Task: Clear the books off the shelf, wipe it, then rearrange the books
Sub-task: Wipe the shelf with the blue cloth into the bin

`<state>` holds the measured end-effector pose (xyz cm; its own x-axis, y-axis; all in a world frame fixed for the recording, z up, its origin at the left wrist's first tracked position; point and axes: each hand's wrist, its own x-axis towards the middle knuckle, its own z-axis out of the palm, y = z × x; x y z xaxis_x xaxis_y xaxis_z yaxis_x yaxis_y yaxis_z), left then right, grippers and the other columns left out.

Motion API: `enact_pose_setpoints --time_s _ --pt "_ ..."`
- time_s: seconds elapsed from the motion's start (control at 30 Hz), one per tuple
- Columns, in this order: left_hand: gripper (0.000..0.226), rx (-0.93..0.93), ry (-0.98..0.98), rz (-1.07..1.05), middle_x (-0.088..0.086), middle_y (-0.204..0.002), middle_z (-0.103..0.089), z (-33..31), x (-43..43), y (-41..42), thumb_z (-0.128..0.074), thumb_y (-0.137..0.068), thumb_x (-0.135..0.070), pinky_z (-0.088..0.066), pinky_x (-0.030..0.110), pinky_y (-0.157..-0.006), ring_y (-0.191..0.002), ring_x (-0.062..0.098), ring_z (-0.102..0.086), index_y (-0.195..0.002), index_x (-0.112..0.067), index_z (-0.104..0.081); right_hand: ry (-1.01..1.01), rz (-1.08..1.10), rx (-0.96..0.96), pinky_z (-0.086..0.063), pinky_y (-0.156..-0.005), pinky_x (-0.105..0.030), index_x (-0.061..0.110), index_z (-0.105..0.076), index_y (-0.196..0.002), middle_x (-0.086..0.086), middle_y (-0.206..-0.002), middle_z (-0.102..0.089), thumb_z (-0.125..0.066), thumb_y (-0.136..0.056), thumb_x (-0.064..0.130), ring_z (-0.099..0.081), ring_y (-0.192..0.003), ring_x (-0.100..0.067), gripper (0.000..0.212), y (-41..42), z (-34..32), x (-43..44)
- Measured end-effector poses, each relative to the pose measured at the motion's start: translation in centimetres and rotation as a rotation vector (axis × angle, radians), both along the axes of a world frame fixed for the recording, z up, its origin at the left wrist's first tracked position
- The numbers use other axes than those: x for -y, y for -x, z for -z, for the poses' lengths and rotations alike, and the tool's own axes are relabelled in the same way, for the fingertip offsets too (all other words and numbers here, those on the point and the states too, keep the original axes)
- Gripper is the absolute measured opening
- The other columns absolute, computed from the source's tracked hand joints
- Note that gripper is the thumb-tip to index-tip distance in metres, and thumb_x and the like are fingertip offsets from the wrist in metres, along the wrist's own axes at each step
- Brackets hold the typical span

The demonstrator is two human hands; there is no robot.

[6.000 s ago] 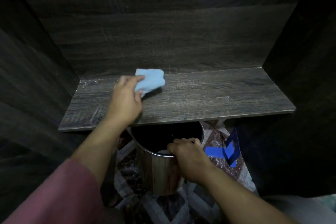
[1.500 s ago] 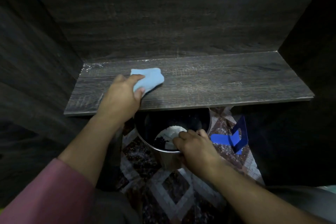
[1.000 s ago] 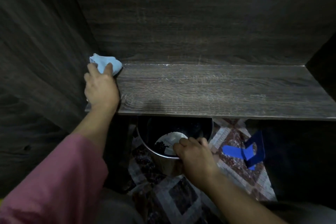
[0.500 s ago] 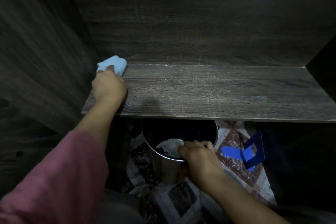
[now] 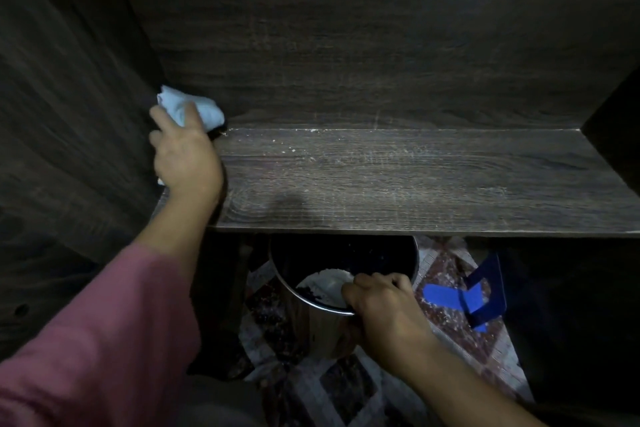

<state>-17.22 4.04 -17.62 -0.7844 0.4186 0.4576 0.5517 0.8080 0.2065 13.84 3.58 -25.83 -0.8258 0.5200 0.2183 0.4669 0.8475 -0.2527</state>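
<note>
The dark wooden shelf (image 5: 415, 184) holds no books and shows pale dust streaks and crumbs near its back edge. My left hand (image 5: 185, 156) presses a crumpled light blue cloth (image 5: 194, 111) into the shelf's back left corner, against the side wall. My right hand (image 5: 384, 305) grips the near rim of a round metal bin (image 5: 311, 322), held just under the shelf's front edge. White and dark debris lies inside the bin.
A blue metal bookend (image 5: 474, 295) stands on the patterned tiled floor (image 5: 346, 388) to the right of the bin. Dark wooden side walls close in the shelf on the left (image 5: 69, 114) and right (image 5: 616, 135).
Over the last seconds my left hand swept the cloth from the shelf's middle-left to the back left corner, where it now bunches against the wall. My right hand keeps its hold on the bin.
</note>
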Motion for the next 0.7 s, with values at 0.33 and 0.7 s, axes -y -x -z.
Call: enact_pose_setpoints --time_s 0.33,0.7 --pt "0.053 0.305 0.164 -0.145 0.023 -0.13 -0.052 -0.3 -3.3 1.6 -0.058 -0.091 -0.029 -0.048 0.047 -0.091 -0.118 0.039 -0.053 -0.13 0.005 -0.049 0.004 0.007 -0.002 -0.04 -0.061 -0.029 0.029 -0.051 -0.066 0.012 -0.065 -0.049 -0.085 -0.037 0.026 -0.054 -0.061 -0.012 0.045 -1.4 0.0 -0.9" --pt "0.038 0.305 0.077 0.239 0.02 -0.122 -0.06 -0.6 -5.3 -6.6 -0.049 -0.098 -0.035 -0.045 0.038 -0.091 -0.113 0.037 -0.057 -0.124 -0.01 -0.059 0.022 0.043 0.077 -0.043 -0.059 -0.03 0.03 -0.054 -0.065 0.013 -0.066 -0.051 -0.085 -0.03 0.035 -0.057 -0.062 -0.012 0.047 -1.4 -0.2 -1.1"
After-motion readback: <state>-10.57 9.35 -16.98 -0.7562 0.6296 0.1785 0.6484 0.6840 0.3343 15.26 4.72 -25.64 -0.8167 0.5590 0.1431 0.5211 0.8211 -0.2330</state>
